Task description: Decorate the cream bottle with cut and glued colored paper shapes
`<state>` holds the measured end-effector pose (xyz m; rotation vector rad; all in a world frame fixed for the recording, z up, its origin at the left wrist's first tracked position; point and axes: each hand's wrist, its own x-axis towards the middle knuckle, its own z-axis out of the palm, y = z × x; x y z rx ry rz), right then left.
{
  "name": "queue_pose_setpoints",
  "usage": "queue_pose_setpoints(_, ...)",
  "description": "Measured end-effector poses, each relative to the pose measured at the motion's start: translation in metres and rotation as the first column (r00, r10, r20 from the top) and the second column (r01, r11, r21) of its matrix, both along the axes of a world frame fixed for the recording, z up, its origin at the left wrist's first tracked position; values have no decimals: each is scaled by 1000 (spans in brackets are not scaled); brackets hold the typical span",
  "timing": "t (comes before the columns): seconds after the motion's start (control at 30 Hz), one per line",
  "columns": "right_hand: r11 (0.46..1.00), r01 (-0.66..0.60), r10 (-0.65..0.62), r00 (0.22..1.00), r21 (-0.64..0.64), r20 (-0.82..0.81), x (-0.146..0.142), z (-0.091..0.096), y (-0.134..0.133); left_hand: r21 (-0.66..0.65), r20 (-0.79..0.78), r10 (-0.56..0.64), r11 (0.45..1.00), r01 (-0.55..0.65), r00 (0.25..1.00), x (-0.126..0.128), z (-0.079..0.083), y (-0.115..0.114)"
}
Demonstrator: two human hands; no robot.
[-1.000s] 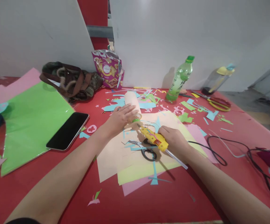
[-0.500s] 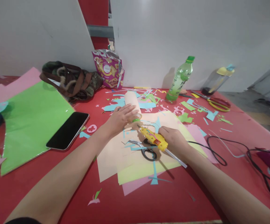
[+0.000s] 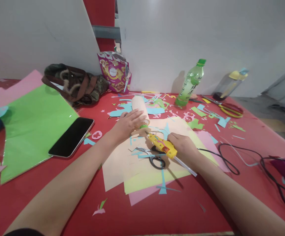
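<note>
My right hand (image 3: 180, 144) is closed around a yellow hot glue gun (image 3: 162, 145), with a clear glue stick (image 3: 185, 166) jutting from its back end. The nozzle points at a bottle wrapped in cream paper (image 3: 140, 106), near its green cap (image 3: 143, 126). My left hand (image 3: 130, 122) grips that bottle, which lies on its side with the cap toward me. A small cream paper piece (image 3: 143, 132) is by the cap at the nozzle tip. Beneath the glue gun, black-handled scissors (image 3: 152, 157) rest on stacked sheets of coloured paper (image 3: 118, 167).
A phone (image 3: 71, 137) and green sheets (image 3: 34, 127) lie at left. A camouflage bag (image 3: 76, 85), snack bag (image 3: 114, 72) and green drink bottle (image 3: 191, 82) stand behind. Paper scraps (image 3: 196, 124) are scattered about. A black cord (image 3: 233, 147) runs right, past yellow-handled scissors (image 3: 231, 110).
</note>
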<state>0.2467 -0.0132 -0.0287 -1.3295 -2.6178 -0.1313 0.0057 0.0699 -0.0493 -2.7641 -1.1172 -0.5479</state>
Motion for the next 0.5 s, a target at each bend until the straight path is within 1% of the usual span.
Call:
queue_pose_setpoints(0.13,999,-22,24,999,49,-42,1,-1,1,-3,5,-6,1000,6,1000,0,-2,2)
queue_pose_setpoints(0.37,972,-52,73,994,230,-85,7,-1,5,-7,7,-11,1000,11,1000,-1,-2,2)
queue_pose_setpoints(0.43,969,-17,39,996,248,-84,11,0,7,-5,9,-2,1000,2,1000,0,-1,2)
queue_pose_setpoints(0.5,969,68,-51,996,237,-79,15,0,9,-2,10,8,1000,-8,1000,0,-1,1)
